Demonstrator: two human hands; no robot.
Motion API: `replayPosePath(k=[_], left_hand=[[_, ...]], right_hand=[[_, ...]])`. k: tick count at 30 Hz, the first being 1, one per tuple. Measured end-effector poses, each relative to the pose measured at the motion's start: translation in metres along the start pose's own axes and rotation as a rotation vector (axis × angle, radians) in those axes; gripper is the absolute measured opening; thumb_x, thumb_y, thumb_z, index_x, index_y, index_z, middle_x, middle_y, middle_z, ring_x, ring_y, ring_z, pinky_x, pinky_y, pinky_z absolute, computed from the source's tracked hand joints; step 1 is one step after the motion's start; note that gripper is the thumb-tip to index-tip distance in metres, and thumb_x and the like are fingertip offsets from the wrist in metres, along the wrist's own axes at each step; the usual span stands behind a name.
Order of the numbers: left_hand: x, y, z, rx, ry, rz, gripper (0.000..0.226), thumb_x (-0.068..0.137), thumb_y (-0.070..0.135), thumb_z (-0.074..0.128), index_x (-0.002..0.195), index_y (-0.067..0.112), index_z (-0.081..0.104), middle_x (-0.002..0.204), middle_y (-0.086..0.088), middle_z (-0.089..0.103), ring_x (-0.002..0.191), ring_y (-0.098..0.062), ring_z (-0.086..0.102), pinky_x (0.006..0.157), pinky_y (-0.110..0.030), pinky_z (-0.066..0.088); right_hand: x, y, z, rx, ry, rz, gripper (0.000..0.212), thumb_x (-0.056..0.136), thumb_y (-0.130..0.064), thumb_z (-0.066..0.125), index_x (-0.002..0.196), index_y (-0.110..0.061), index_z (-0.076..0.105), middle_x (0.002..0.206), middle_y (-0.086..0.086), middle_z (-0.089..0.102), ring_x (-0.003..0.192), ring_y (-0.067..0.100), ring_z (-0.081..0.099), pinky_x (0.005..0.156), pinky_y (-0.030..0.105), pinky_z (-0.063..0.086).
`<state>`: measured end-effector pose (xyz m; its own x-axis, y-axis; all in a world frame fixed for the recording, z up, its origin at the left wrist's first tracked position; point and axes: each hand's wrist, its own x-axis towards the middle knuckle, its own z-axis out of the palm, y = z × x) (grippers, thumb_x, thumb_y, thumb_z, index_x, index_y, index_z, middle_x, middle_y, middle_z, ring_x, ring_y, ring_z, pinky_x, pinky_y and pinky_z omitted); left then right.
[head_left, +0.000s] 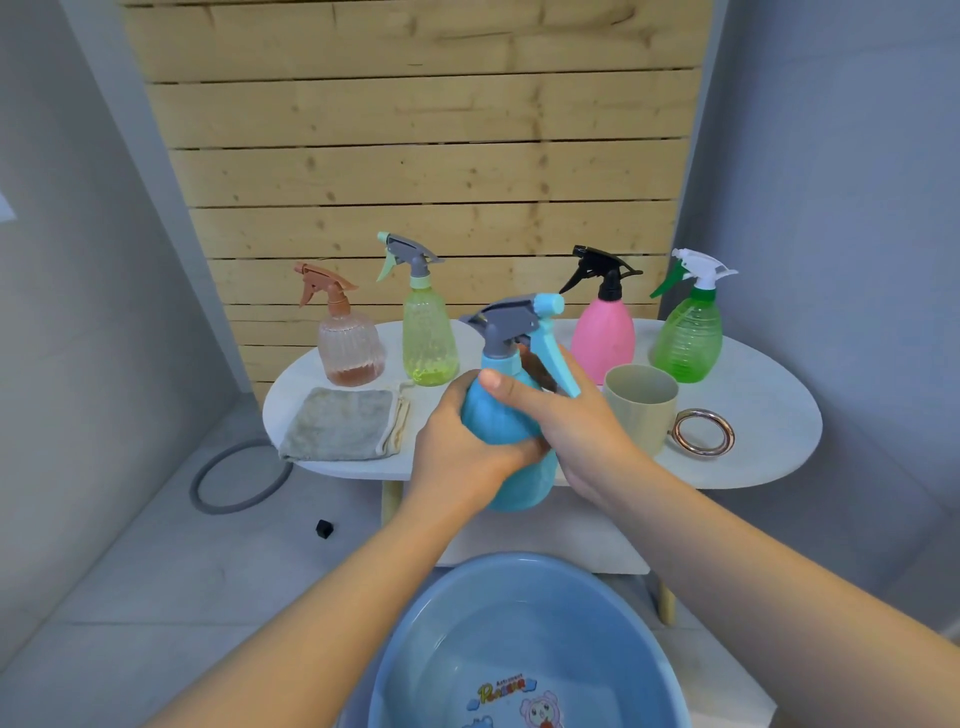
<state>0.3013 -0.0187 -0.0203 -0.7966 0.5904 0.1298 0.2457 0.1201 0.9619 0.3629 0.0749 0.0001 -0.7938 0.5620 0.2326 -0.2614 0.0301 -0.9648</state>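
A blue spray bottle with a grey and light-blue trigger head is held up in front of the white oval table, above the blue basin. My left hand grips the bottle's body from the left. My right hand wraps around its upper body from the right, thumb across the front below the neck. The trigger points right and down over my right hand.
On the table stand a clear pink bottle, a yellow-green bottle, a pink bottle and a green bottle, plus a beige cup, a metal ring and a grey cloth. A grey hoop lies on the floor.
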Motion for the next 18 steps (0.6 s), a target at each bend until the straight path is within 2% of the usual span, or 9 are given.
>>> replayPosePath(k=[3,6,8,10,13,15,16,17,18], left_hand=[[0.003,0.001,-0.001,-0.047,0.007,-0.015,0.062,0.051,0.029,0.081,0.108,0.038,0.057,0.093,0.016,0.068,0.085,-0.001,0.067,0.075,-0.025,0.056],[0.004,0.000,-0.003,-0.049,0.009,-0.017,0.072,0.047,0.033,0.081,0.114,0.033,0.055,0.098,0.014,0.068,0.090,-0.005,0.067,0.081,-0.034,0.057],[0.003,-0.001,-0.004,-0.014,0.004,0.002,0.074,0.047,0.033,0.081,0.116,0.034,0.054,0.100,0.014,0.066,0.093,-0.007,0.066,0.083,-0.036,0.056],[0.000,0.000,-0.003,0.035,-0.010,0.027,0.069,0.048,0.036,0.080,0.112,0.040,0.052,0.100,0.016,0.064,0.094,-0.005,0.064,0.082,-0.032,0.055],[-0.003,0.002,-0.002,0.083,-0.046,0.040,0.054,0.052,0.036,0.080,0.096,0.047,0.050,0.097,0.019,0.063,0.094,-0.004,0.062,0.078,-0.027,0.053],[-0.003,0.004,-0.001,0.097,-0.062,0.046,0.050,0.054,0.036,0.080,0.093,0.047,0.050,0.095,0.020,0.064,0.093,-0.003,0.062,0.076,-0.026,0.053],[-0.002,0.004,-0.001,0.105,-0.064,0.051,0.051,0.052,0.038,0.079,0.094,0.047,0.050,0.095,0.019,0.064,0.092,-0.003,0.063,0.077,-0.026,0.053],[-0.001,0.004,-0.001,0.112,-0.066,0.053,0.053,0.051,0.039,0.078,0.096,0.046,0.051,0.096,0.019,0.064,0.092,-0.003,0.063,0.077,-0.027,0.054],[-0.001,0.004,-0.001,0.114,-0.071,0.055,0.056,0.051,0.039,0.080,0.099,0.044,0.051,0.097,0.018,0.064,0.092,-0.003,0.063,0.077,-0.027,0.054]], right_hand=[[-0.001,-0.004,-0.004,-0.258,-0.143,-0.086,0.025,0.089,-0.018,0.062,0.101,-0.037,0.054,0.105,-0.009,0.064,0.094,-0.001,0.061,0.088,0.019,0.049],[0.002,-0.008,-0.008,-0.151,-0.197,-0.063,0.027,0.098,-0.013,0.046,0.102,-0.036,0.059,0.098,-0.020,0.066,0.094,-0.002,0.061,0.091,0.020,0.047],[0.006,-0.007,-0.012,-0.091,-0.163,-0.062,0.025,0.096,-0.010,0.049,0.097,-0.030,0.065,0.092,-0.014,0.069,0.091,0.006,0.064,0.087,0.027,0.051],[0.009,-0.006,-0.015,-0.055,-0.127,-0.067,0.012,0.088,-0.012,0.062,0.093,-0.022,0.062,0.090,-0.007,0.069,0.085,0.009,0.064,0.080,0.027,0.051],[0.014,-0.001,-0.017,-0.012,-0.079,-0.015,0.040,0.065,-0.019,0.083,0.092,-0.020,0.053,0.095,0.002,0.065,0.088,0.017,0.061,0.080,0.029,0.050],[0.014,-0.002,-0.018,-0.025,-0.139,0.017,0.046,0.070,-0.022,0.081,0.107,-0.019,0.055,0.106,0.003,0.065,0.099,0.018,0.061,0.087,0.027,0.050],[0.014,-0.003,-0.019,-0.027,-0.184,0.042,0.048,0.075,-0.026,0.077,0.116,-0.015,0.056,0.113,0.006,0.064,0.106,0.019,0.060,0.094,0.031,0.049],[0.013,-0.004,-0.021,-0.034,-0.214,0.053,0.047,0.078,-0.030,0.071,0.118,-0.008,0.058,0.114,0.010,0.064,0.107,0.020,0.060,0.098,0.037,0.046],[0.012,-0.004,-0.022,-0.044,-0.220,0.044,0.043,0.080,-0.032,0.067,0.112,-0.003,0.061,0.106,0.012,0.065,0.100,0.021,0.060,0.094,0.041,0.045]])
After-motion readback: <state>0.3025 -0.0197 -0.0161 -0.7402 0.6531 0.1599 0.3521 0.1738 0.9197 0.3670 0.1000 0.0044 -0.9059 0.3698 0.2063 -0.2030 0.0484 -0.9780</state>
